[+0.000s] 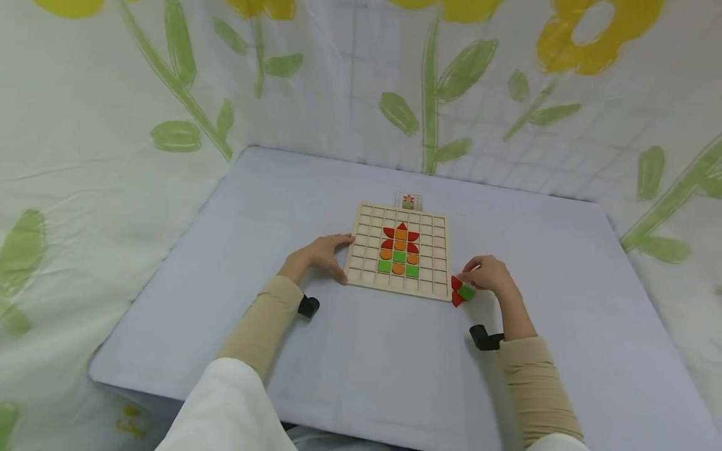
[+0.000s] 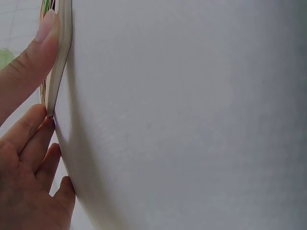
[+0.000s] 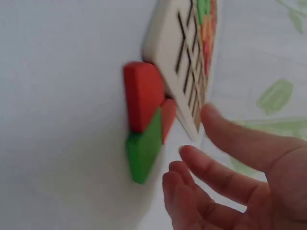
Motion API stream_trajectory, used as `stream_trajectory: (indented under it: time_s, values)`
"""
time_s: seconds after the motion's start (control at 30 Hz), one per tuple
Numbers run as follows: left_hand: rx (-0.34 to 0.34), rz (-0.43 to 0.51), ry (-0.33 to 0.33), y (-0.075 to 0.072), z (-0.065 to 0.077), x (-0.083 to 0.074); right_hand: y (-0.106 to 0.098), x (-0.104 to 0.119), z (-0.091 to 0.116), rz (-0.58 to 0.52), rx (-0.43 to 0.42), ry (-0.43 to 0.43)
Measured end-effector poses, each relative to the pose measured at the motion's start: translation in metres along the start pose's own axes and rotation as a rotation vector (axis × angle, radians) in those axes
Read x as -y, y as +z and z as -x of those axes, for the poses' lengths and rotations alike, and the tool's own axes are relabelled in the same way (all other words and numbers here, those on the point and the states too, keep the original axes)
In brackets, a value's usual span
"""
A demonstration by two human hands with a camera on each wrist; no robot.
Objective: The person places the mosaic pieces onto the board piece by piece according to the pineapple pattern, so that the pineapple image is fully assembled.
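Note:
A wooden grid board [image 1: 363, 276] lies on the table, with red, orange and green pieces set in a figure in its middle squares. My left hand [image 1: 321, 254] touches the board's left edge, thumb at the near corner and fingers fairly straight farther up. Beside the near right corner lie a green piece [image 3: 145, 148], a larger red piece [image 3: 144, 93] and another red piece [image 3: 168, 116], close together. Just over them is my right hand [image 1: 487, 274], thumb and fingers apart in its wrist view with nothing between them.
A small card [image 1: 408, 201] printed with a coloured figure on a grid lies behind the board's far edge. The table [image 1: 372, 357] has a pale cloth. A curtain [image 1: 338, 106] with painted flowers hangs around it. Each wrist carries a black mount [image 1: 486, 338].

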State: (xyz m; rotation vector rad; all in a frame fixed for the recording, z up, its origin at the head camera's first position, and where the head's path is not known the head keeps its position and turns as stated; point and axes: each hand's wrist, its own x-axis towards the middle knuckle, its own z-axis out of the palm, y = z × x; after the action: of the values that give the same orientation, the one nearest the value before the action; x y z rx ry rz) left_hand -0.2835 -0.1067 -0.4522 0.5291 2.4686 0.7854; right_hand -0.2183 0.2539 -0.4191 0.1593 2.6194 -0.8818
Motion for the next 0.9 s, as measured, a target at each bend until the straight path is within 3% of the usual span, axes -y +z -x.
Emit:
stream_trajectory:
  time_s: [0.2, 0.4, 0.9]
  values:
    - [0.0, 0.012, -0.003, 0.0, 0.002, 0.001, 0.014, 0.001, -0.002, 0.134, -0.016, 0.003]
    - [-0.005, 0.01, -0.006, 0.0, 0.003, -0.001, 0.016, 0.006, 0.0, 0.097, -0.008, -0.053]
    - [-0.004, 0.002, -0.001, 0.001, 0.0, 0.003, 0.014, 0.0, 0.002, 0.096, 0.046, -0.03]
